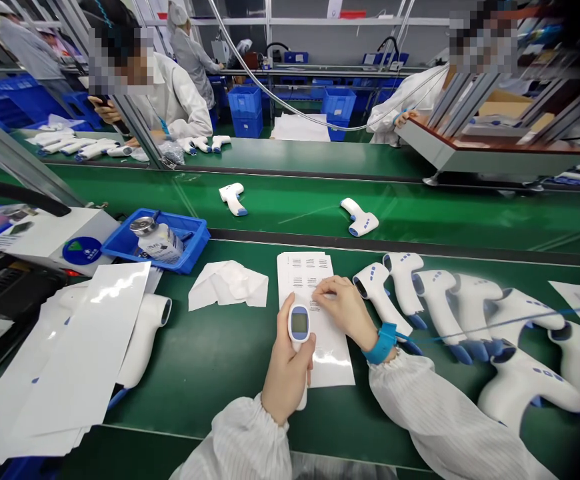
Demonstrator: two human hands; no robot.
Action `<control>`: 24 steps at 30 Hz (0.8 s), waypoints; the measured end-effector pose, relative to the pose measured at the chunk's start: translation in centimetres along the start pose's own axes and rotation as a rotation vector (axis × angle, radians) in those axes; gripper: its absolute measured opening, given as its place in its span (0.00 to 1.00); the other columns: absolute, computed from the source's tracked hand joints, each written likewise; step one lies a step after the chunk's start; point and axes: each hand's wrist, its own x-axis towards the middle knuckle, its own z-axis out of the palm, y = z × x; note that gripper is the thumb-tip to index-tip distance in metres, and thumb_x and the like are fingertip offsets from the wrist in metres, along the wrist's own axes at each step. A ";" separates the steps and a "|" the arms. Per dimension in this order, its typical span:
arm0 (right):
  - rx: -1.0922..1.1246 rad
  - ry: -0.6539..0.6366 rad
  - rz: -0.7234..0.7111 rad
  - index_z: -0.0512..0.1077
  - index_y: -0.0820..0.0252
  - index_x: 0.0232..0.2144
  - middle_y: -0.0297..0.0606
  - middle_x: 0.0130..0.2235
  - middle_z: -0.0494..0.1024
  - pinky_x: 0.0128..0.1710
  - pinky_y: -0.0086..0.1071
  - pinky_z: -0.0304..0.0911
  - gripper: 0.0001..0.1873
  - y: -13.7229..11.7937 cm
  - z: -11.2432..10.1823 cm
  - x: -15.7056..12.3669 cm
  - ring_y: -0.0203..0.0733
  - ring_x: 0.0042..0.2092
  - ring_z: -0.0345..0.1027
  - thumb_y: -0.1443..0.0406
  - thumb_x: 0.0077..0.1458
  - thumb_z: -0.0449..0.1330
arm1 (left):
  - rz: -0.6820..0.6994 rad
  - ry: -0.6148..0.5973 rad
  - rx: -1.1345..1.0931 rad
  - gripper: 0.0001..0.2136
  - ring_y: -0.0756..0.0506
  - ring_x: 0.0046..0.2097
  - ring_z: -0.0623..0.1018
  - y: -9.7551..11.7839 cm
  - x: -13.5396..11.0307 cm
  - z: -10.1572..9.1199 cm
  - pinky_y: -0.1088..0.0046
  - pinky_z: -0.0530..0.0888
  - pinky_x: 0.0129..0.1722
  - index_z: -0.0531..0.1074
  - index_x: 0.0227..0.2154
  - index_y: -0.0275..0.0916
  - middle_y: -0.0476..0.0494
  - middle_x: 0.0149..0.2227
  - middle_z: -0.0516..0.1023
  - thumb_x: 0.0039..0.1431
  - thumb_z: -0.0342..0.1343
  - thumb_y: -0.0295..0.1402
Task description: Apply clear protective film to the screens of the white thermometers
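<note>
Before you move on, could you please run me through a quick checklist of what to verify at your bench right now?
1. White handheld thermometer secure in the left hand: ok, wrapped in the fingers, display upward.
2. Display reading: cannot tell, too small to read.
3. Stack of printed sheets steadied: ok, right hand rests on it.
4. Blue wrist strap on the right wrist: ok, with a blue cord attached.
5. Far end of the cord grounded: cannot tell, not visible.
6. Crumpled white wipe off the sheets: ok, lying beside them.
</note>
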 end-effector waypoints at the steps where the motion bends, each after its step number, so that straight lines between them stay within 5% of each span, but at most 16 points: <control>1: -0.013 0.000 -0.002 0.74 0.56 0.25 0.38 0.37 0.78 0.45 0.45 0.61 0.06 -0.1 0.1 0.1 0.49 0.41 0.66 0.67 0.52 0.59 | 0.005 0.009 -0.008 0.34 0.54 0.20 0.62 0.0 0.0 0.0 0.79 0.65 0.19 0.44 0.66 0.50 0.53 0.27 0.66 0.61 0.53 0.43; 8: -0.043 -0.061 -0.125 0.69 0.57 0.23 0.37 0.37 0.76 0.45 0.43 0.58 0.06 -0.8 -0.3 -0.9 0.47 0.43 0.66 0.71 0.49 0.59 | 0.011 0.022 -0.024 0.34 0.53 0.20 0.62 0.3 -0.1 0.0 0.80 0.65 0.18 0.41 0.66 0.50 0.55 0.26 0.64 0.62 0.52 0.40; 12: 0.117 -0.148 -0.181 0.66 0.56 0.24 0.37 0.34 0.74 0.45 0.42 0.61 0.07 -2.0 -2.1 -3.4 0.46 0.41 0.67 0.72 0.49 0.57 | 0.010 0.007 -0.037 0.34 0.53 0.20 0.61 0.2 -0.1 -0.2 0.79 0.65 0.18 0.42 0.66 0.49 0.53 0.27 0.67 0.62 0.52 0.40; 15: 0.382 -0.323 -0.059 0.66 0.56 0.24 0.35 0.33 0.73 0.35 0.35 0.66 0.07 -3.5 -3.8 -5.1 0.40 0.33 0.68 0.72 0.49 0.56 | 0.048 -0.014 -0.061 0.32 0.55 0.22 0.65 -0.2 0.1 -0.4 0.78 0.67 0.20 0.45 0.65 0.52 0.45 0.44 0.72 0.62 0.53 0.40; 17: 0.528 -0.433 0.039 0.66 0.57 0.24 0.35 0.34 0.72 0.28 0.31 0.65 0.06 -4.5 -4.4 -5.7 0.35 0.28 0.67 0.71 0.49 0.57 | 0.119 -0.017 -0.072 0.30 0.52 0.30 0.73 -0.5 0.2 -0.5 0.78 0.72 0.27 0.49 0.64 0.53 0.42 0.57 0.66 0.62 0.54 0.39; 19: 0.559 -0.400 0.057 0.67 0.57 0.24 0.37 0.36 0.73 0.27 0.30 0.64 0.05 -5.5 -4.3 -5.6 0.35 0.29 0.67 0.70 0.50 0.58 | 0.151 -0.034 -0.076 0.30 0.50 0.35 0.75 -0.7 0.3 -0.6 0.77 0.72 0.29 0.50 0.64 0.53 0.42 0.63 0.61 0.62 0.54 0.39; 24: 0.428 -0.120 -0.053 0.71 0.57 0.26 0.39 0.43 0.73 0.39 0.34 0.65 0.04 -6.6 -2.3 -4.2 0.42 0.43 0.68 0.70 0.50 0.59 | 0.072 -0.057 -0.075 0.34 0.57 0.20 0.67 -0.6 0.3 -0.5 0.78 0.66 0.17 0.45 0.66 0.54 0.39 0.60 0.66 0.61 0.55 0.38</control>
